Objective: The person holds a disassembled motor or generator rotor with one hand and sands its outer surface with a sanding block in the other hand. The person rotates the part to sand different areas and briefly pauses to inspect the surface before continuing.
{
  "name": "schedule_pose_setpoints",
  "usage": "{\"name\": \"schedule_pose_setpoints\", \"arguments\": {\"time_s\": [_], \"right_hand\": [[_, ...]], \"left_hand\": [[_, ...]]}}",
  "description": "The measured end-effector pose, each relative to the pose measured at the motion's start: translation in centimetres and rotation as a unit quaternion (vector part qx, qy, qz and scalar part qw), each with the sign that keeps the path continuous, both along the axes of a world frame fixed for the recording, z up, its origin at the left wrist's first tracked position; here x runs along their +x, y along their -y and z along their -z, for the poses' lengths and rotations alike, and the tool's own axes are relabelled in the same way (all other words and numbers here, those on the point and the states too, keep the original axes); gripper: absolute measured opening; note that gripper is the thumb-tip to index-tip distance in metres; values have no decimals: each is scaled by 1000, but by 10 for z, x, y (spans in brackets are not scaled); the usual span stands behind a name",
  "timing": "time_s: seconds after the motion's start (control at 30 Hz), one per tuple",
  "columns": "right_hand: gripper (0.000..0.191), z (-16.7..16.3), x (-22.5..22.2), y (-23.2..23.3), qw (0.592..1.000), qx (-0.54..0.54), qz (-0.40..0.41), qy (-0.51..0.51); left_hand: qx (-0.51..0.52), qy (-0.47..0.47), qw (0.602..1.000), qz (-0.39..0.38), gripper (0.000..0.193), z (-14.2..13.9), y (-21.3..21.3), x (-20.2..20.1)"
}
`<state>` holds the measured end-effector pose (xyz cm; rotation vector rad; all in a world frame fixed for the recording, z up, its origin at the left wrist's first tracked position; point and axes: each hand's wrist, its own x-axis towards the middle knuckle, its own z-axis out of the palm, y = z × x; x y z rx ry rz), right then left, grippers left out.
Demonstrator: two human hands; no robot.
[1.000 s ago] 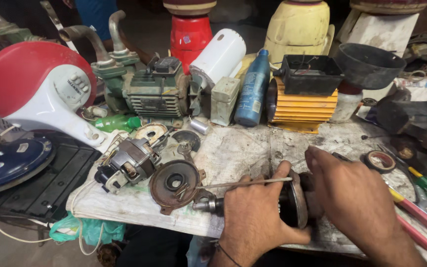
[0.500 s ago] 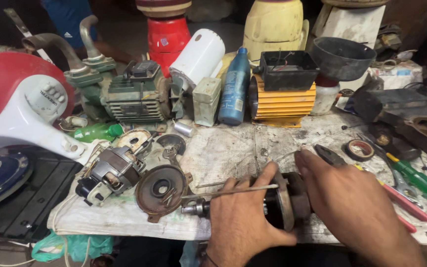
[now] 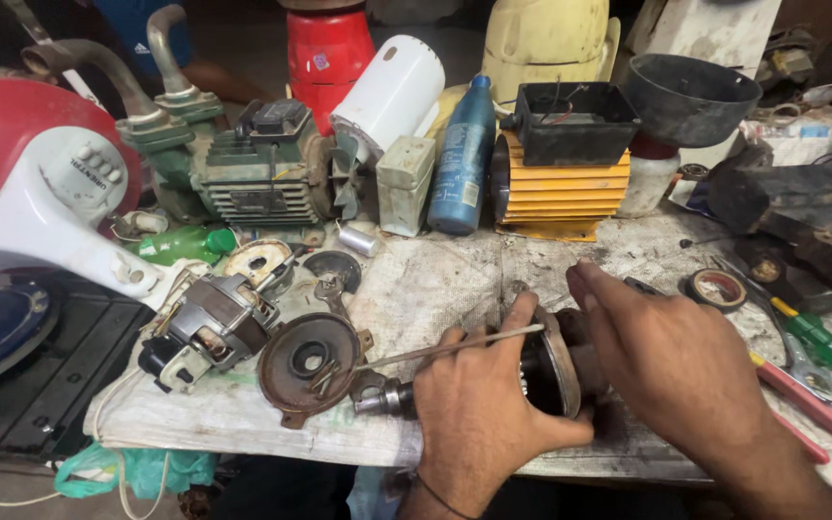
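Rusty motor (image 3: 556, 371) gripped by both hands.

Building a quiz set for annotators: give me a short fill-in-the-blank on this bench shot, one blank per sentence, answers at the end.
1. The left hand grips a motor part and pinches a thin metal ____ that points to the left.
2. The tall bottle standing by the orange finned motor is ____ in colour.
3. The rusty round end cover lies to the ____ of the left hand.
4. The right hand rests on the motor part from the ____ side.

Answers: rod; blue; left; right
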<state>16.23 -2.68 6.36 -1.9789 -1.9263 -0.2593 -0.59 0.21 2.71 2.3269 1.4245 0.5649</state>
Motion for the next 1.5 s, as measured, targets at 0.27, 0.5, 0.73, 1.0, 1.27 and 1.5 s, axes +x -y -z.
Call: {"name": "schedule_pose_setpoints", "arguments": {"time_s": [0.27,0.5,0.73,1.0,1.27,1.5], "right_hand": [[67,21,11,24,993,-79,47,79],[39,4,6,-2,992,-93,58,66],[56,14,7,19,988,-110,83,66],[28,-5,3,-8,994,-78,49,56],[52,-4,-1,21,980,-146,95,100],[32,-3,7,-9,995,-82,62,20]], "left_hand": [[91,34,995,26,128,5,3,-4],[103,40,994,23,117,8,6,-4],[102,60,993,7,124,6,6,-2],[81,15,996,24,121,7,6,-3],[109,54,992,24,128,4,8,-2],[99,27,994,25,121,9,7,0]]}}
